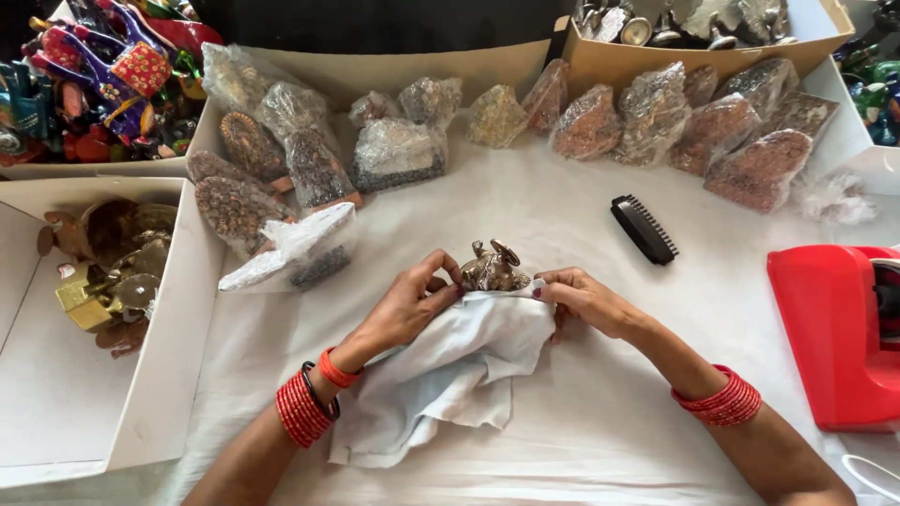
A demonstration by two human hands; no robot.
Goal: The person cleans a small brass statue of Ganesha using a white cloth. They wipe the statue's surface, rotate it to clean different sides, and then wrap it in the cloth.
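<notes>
Both hands, left hand and right hand, pinch a brass figurine in pale cloth near bubble-wrapped packages.

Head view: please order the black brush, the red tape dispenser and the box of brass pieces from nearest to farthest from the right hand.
1. The black brush, just up and to the right of the right hand.
2. The red tape dispenser, at the right edge of the table.
3. The box of brass pieces, far on the left side, beyond the left hand.
</notes>
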